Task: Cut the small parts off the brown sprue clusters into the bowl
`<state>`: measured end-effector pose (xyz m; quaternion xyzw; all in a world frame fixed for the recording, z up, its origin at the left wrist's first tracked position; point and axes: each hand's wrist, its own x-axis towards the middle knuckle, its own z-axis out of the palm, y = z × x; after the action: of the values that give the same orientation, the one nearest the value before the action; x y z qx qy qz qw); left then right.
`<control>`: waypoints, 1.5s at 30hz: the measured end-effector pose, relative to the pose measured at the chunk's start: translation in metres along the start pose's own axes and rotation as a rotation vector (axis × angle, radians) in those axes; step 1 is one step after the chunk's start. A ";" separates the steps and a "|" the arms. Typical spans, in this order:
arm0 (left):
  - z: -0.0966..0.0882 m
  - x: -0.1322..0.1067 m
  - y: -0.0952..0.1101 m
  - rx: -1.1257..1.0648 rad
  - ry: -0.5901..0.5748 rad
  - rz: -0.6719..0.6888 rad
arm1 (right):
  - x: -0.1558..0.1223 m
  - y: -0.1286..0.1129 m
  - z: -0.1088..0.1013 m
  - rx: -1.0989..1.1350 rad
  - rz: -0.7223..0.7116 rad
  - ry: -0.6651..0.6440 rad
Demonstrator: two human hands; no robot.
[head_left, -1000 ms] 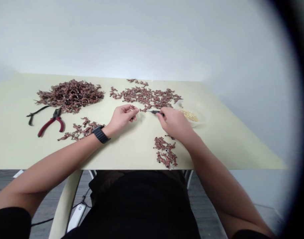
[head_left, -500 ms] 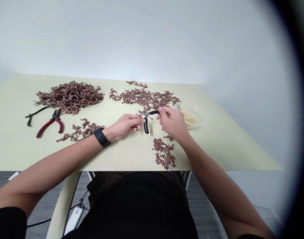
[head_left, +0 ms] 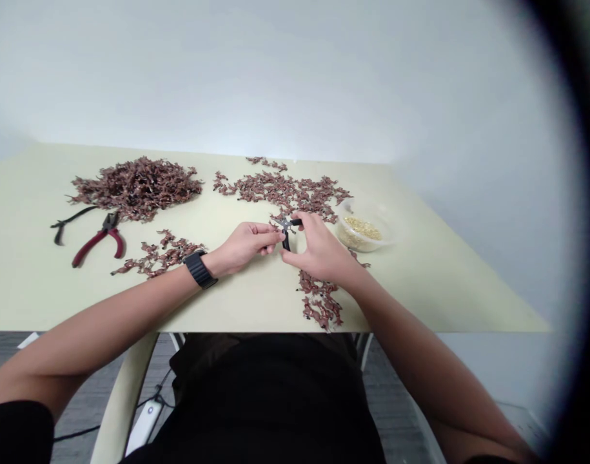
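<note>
Small black-handled pliers (head_left: pixel 285 242) are between my two hands above the table, their handles spread apart. My left hand (head_left: pixel 246 246) has its thumb and fingers pinched at the pliers, close to the joint. Whether a small piece is also in that pinch, I cannot make out. My right hand (head_left: pixel 321 250) spans both handles, thumb on the lower one and fingers on the upper one. Just behind the pliers lies a spread of small brown animal-like figures (head_left: pixel 280 188). A smaller group of the same figures (head_left: pixel 318 301) lies beside my right wrist.
A large heap of brown figures (head_left: pixel 140 183) rises at the back left, with another group (head_left: pixel 162 252) by my watch. Red-handled pliers (head_left: pixel 98 238) and a black-handled tool (head_left: pixel 72 222) lie left. A clear bowl (head_left: pixel 385 233) with small gold-coloured parts (head_left: pixel 361 227) stands right.
My right hand has shifted from pinching only the upper handle to spanning both handles, moving left and slightly down. The bowl shows more fully. My left hand stays nearly in place.
</note>
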<state>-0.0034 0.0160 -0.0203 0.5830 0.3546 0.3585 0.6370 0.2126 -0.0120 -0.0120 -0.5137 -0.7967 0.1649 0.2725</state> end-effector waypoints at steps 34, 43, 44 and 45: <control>-0.042 0.010 0.018 -0.169 -0.364 -0.237 | 0.005 0.003 -0.029 -0.057 -0.130 -0.113; -0.043 0.010 0.017 -0.112 -0.396 -0.275 | 0.003 0.001 -0.030 -0.085 -0.180 -0.125; -0.043 0.010 0.017 -0.109 -0.396 -0.276 | 0.003 0.001 -0.030 -0.089 -0.180 -0.129; -0.043 0.010 0.017 -0.107 -0.394 -0.277 | 0.003 0.001 -0.030 -0.092 -0.180 -0.131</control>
<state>-0.0367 0.0466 -0.0064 0.5532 0.2804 0.1653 0.7668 0.2308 -0.0096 0.0121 -0.4401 -0.8624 0.1363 0.2097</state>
